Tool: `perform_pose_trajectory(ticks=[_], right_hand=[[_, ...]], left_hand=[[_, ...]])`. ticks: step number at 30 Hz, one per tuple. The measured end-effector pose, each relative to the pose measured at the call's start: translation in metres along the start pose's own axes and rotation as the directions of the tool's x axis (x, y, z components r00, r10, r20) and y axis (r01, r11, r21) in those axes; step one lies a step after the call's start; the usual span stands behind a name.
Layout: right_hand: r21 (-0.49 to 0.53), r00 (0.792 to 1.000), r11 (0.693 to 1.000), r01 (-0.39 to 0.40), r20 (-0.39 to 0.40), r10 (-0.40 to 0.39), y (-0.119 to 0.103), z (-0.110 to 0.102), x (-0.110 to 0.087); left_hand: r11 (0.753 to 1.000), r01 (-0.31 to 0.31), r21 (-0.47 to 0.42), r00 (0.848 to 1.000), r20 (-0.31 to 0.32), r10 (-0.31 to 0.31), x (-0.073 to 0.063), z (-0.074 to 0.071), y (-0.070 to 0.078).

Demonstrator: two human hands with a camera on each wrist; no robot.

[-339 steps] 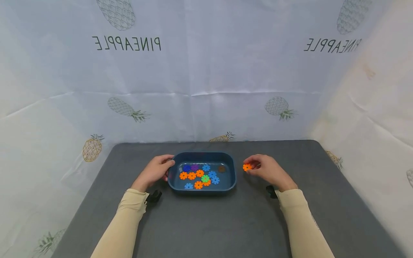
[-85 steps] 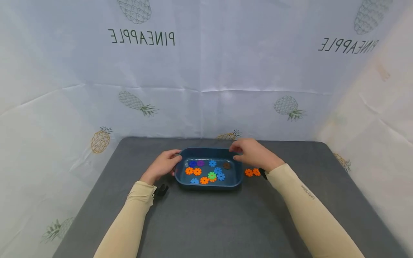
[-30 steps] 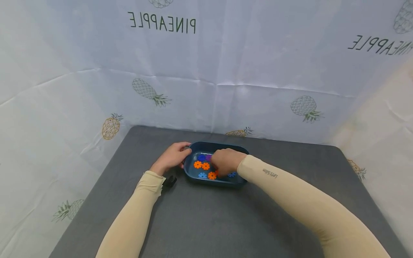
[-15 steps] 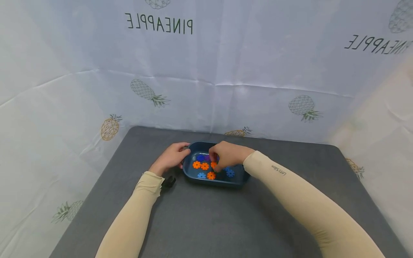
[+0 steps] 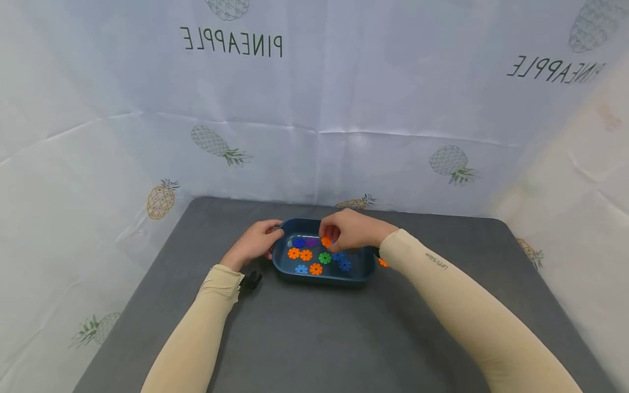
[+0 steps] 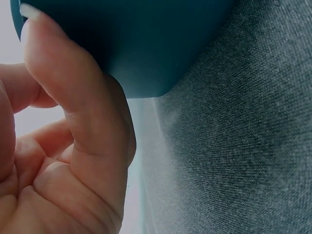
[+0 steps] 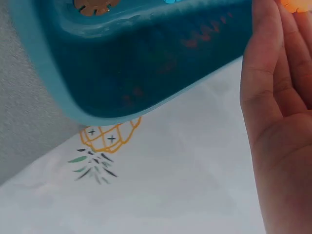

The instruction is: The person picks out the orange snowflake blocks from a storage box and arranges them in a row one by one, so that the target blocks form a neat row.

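At the left end of a dark blue tray (image 5: 319,280), my left hand (image 5: 251,244) grips the edge, thumb on the rim and fingers behind. In the left wrist view the thumb (image 6: 73,83) lies against the tray's wall (image 6: 146,44). Over the tray, my right hand (image 5: 352,228) pinches an orange notched disc (image 5: 326,241) between thumb and fingers. Below it a green disc (image 5: 325,258) lies on the tray floor. Several blue, orange and purple discs (image 5: 313,242) are around it. The right wrist view shows a brown disc (image 7: 96,7) in the tray.
Just right of the tray an orange disc (image 5: 383,262) lies on the grey table (image 5: 314,333), partly hidden by the right wrist. A white cloth (image 5: 314,169) printed with pineapples hangs behind and at the sides.
Earlier, the right hand held an orange disc right of the tray, then reached inside. It has now lifted another orange disc from beside the green one. The left hand keeps its grip.
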State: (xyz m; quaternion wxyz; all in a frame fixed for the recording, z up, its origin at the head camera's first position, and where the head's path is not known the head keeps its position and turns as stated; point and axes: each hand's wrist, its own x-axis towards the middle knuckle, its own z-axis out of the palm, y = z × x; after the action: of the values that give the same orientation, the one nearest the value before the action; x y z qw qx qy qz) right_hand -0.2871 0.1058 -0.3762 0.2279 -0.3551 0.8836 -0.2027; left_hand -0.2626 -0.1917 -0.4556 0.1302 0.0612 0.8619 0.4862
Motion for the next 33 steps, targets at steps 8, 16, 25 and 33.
perform_pose_trajectory(ticks=[8, 16, 25, 33], right_hand=[[0.08, 0.996, 0.996, -0.025, -0.086, 0.032, 0.017, -0.001, -0.022], [0.271, 0.975, 0.962, -0.038, -0.201, 0.095, 0.035, 0.006, -0.048], [0.348, 0.888, 0.931, -0.107, -0.387, 0.247, 0.059, 0.028, -0.088], [0.372, 0.81, 0.906, -0.205, -0.456, 0.37, 0.1, 0.049, -0.124]], left_hand=[[0.999, 0.009, -0.041, 1.0, 0.014, -0.008, 0.001, 0.0, -0.005], [0.999, -0.013, -0.033, 1.0, 0.007, 0.013, 0.003, -0.001, -0.004], [0.998, 0.013, -0.062, 0.999, 0.038, -0.011, 0.0, 0.0, 0.0], [0.998, -0.002, -0.061, 0.998, 0.057, 0.005, 0.0, -0.002, -0.002]])
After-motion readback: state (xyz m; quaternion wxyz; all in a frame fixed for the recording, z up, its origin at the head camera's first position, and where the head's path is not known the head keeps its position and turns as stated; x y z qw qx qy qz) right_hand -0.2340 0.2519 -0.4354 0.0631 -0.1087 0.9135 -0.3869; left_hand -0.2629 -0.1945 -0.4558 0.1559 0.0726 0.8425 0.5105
